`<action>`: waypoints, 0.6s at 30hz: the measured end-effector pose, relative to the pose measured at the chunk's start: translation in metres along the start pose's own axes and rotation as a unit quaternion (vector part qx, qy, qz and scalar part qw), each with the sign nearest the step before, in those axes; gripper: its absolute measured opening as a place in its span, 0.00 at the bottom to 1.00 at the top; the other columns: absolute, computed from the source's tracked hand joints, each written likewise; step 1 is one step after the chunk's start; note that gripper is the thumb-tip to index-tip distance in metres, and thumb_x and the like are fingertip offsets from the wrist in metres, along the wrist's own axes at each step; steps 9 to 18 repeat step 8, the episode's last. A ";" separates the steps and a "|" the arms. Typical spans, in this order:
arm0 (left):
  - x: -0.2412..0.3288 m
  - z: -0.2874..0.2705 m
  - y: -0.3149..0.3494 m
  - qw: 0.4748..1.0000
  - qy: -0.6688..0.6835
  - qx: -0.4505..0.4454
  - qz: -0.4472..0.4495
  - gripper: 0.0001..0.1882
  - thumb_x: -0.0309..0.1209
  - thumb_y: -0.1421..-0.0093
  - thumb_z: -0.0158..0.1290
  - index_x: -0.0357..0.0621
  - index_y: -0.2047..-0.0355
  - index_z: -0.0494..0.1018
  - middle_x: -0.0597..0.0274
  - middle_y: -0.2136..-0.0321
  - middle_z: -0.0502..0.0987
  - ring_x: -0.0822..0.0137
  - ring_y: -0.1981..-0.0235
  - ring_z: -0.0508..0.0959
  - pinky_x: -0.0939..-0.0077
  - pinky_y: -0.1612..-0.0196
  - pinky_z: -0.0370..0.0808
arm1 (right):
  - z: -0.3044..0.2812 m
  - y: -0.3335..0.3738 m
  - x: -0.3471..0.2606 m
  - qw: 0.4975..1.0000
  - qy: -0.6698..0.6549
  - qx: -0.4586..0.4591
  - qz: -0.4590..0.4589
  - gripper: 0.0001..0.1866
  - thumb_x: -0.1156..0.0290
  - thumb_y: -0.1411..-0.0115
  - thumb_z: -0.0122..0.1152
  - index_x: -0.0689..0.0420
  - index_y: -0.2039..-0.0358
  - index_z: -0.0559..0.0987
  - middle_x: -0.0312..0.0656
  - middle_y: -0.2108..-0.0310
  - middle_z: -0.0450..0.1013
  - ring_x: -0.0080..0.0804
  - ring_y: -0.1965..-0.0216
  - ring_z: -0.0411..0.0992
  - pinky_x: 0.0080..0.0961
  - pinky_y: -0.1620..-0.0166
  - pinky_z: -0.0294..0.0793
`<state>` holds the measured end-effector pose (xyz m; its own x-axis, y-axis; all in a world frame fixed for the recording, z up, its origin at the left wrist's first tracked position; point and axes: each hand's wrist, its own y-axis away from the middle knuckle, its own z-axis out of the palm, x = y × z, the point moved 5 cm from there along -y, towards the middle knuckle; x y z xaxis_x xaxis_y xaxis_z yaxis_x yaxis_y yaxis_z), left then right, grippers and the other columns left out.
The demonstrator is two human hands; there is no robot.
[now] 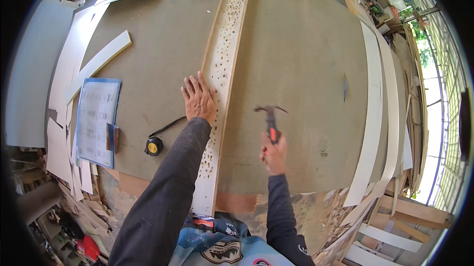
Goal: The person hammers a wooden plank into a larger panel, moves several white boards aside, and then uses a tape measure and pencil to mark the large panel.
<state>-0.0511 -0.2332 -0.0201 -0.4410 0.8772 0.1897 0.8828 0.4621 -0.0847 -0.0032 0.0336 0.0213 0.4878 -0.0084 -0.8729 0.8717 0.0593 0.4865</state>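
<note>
A long white board (224, 63) with wooden edges runs from near my body to the far side of the table. Many small dark holes or spots dot its face. My left hand (200, 99) lies flat on the board's left edge, fingers spread and pointing away from me. To the right of the board, my right hand (274, 155) grips a claw hammer (271, 120) by its dark and red handle. The hammer's head is raised clear of the board and points away from me. It is slightly blurred.
Left of my forearm sits a yellow and black tape measure (153, 146) with a black strap. A blue-edged document folder (98, 120) and a short white strip (101, 61) lie further left. Long white strips (368, 113) line the table's (301, 58) right edge. Wood scraps (321, 226) cover the floor.
</note>
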 end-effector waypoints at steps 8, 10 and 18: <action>-0.002 0.003 -0.002 1.000 -0.009 -0.027 -0.005 0.35 0.46 0.31 0.33 0.37 0.32 0.40 0.40 0.36 0.52 0.42 0.33 0.48 0.48 0.33 0.46 | 0.104 -0.056 -0.106 0.920 0.095 0.038 -0.379 0.30 0.54 0.40 0.62 0.62 0.48 0.65 0.40 0.74 0.73 0.21 0.83 0.67 0.21 0.78 0.70; -0.002 0.003 -0.002 1.000 -0.009 -0.027 -0.005 0.35 0.46 0.31 0.33 0.37 0.32 0.40 0.40 0.36 0.52 0.42 0.33 0.48 0.48 0.33 0.46 | 0.104 -0.056 -0.106 0.920 0.095 0.038 -0.379 0.30 0.54 0.40 0.62 0.62 0.48 0.65 0.40 0.74 0.73 0.21 0.83 0.67 0.21 0.78 0.70; -0.002 0.003 -0.002 1.000 -0.009 -0.027 -0.005 0.35 0.46 0.31 0.33 0.37 0.32 0.40 0.40 0.36 0.52 0.42 0.33 0.48 0.48 0.33 0.46 | 0.104 -0.056 -0.106 0.920 0.095 0.038 -0.379 0.30 0.54 0.40 0.62 0.62 0.48 0.65 0.40 0.74 0.73 0.21 0.83 0.67 0.21 0.78 0.70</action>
